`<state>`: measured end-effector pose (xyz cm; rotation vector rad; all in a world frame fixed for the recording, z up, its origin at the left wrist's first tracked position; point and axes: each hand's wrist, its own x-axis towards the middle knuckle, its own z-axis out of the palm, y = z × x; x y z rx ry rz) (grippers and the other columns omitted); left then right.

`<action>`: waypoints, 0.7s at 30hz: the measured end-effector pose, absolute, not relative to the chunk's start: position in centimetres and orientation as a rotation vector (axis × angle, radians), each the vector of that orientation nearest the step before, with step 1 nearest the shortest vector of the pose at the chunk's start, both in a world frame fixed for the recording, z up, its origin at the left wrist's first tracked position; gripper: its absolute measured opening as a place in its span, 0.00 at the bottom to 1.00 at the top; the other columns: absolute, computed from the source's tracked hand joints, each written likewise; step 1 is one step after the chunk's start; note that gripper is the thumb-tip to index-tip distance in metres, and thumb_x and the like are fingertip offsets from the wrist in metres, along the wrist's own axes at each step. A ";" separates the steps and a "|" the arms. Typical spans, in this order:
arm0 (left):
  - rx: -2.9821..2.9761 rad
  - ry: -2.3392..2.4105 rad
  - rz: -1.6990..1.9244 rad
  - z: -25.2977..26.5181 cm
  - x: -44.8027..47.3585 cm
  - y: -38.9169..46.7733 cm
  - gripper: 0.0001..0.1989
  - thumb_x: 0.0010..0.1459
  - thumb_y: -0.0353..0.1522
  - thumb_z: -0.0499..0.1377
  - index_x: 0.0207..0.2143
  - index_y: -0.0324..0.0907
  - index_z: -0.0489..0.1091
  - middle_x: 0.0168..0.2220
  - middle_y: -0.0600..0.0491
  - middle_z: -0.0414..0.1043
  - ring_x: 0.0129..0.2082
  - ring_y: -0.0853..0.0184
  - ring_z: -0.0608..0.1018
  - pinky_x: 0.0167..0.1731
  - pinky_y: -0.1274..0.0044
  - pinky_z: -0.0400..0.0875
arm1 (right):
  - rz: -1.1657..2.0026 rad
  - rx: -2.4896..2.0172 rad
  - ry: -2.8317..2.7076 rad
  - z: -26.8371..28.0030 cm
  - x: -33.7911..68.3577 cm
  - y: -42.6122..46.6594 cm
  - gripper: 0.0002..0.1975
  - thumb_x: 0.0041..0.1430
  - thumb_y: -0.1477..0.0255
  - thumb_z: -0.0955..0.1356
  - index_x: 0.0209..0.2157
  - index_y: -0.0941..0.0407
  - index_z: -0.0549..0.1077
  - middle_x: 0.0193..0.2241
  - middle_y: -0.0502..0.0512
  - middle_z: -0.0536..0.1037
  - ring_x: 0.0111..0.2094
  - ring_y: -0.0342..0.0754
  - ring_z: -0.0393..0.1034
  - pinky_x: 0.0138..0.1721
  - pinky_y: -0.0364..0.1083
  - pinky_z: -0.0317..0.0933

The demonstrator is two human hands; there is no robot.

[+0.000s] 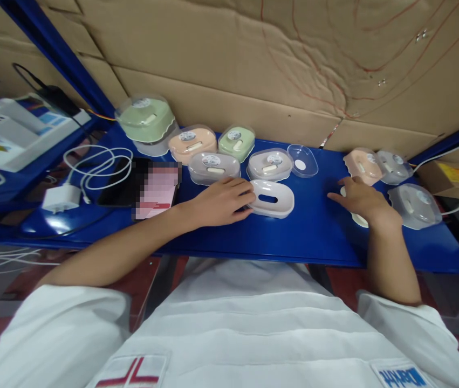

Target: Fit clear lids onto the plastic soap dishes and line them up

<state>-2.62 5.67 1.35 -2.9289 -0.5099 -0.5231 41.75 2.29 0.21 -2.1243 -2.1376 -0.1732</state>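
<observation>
A white oval soap dish base (284,207) with a long slot in its middle lies on the blue table. My left hand (226,202) has its fingers closed on the left end of this base. Further right, my right hand (362,200) is spread over a pale, cream-coloured piece (359,220) that it partly hides. An orange soap box (363,167) with a clear lid stands just beyond that hand. A loose clear lid (303,161) with a round white label rests behind the base, beside a lidded pale soap box (269,165).
More lidded soap boxes, a grey one (213,168), an orange one (193,144) and a green one (236,143), stand along the cardboard wall (221,70). Left are a phone (158,191), a charger (61,198) with coiled cable, and a power strip (31,153). A lidded grey box (415,206) sits right.
</observation>
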 end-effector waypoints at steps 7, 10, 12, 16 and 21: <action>-2.990 -0.581 -0.600 0.8 -2.9 6.1 0.11 0.75 0.34 0.56 0.53 0.39 0.73 0.56 0.42 0.78 0.55 0.55 0.80 0.56 0.65 0.75 | 0.365 -1.343 -2.547 3.4 32.6 0.4 0.22 0.76 0.58 0.63 0.65 0.49 0.70 0.63 0.59 0.77 0.62 0.58 0.74 0.63 0.59 0.69; -3.013 -0.553 -0.552 0.3 -3.0 6.1 0.13 0.74 0.34 0.59 0.56 0.40 0.72 0.58 0.42 0.77 0.56 0.55 0.81 0.56 0.66 0.76 | 0.331 -1.317 -2.463 4.4 31.2 -0.2 0.23 0.76 0.57 0.64 0.67 0.49 0.67 0.65 0.59 0.76 0.62 0.58 0.75 0.62 0.58 0.69; -3.015 -0.572 -0.585 0.3 -3.0 6.1 0.11 0.74 0.35 0.59 0.53 0.40 0.73 0.55 0.42 0.79 0.54 0.56 0.82 0.54 0.67 0.78 | 0.157 -1.458 -2.433 4.3 32.0 0.0 0.23 0.76 0.55 0.63 0.64 0.50 0.70 0.62 0.60 0.78 0.61 0.62 0.75 0.61 0.61 0.67; -2.963 -0.681 -0.912 1.3 -3.1 5.7 0.11 0.76 0.36 0.58 0.52 0.39 0.73 0.52 0.44 0.80 0.53 0.58 0.82 0.55 0.68 0.79 | 0.065 -1.679 -2.459 3.2 34.5 1.2 0.21 0.74 0.54 0.63 0.53 0.52 0.77 0.50 0.63 0.84 0.53 0.65 0.78 0.55 0.62 0.70; -2.921 -0.679 -1.024 2.3 -3.0 4.9 0.10 0.76 0.37 0.58 0.51 0.41 0.74 0.52 0.45 0.81 0.54 0.59 0.82 0.55 0.68 0.79 | 0.332 -1.290 -2.460 3.0 32.7 1.1 0.17 0.76 0.59 0.62 0.57 0.49 0.73 0.57 0.62 0.78 0.57 0.60 0.75 0.59 0.60 0.71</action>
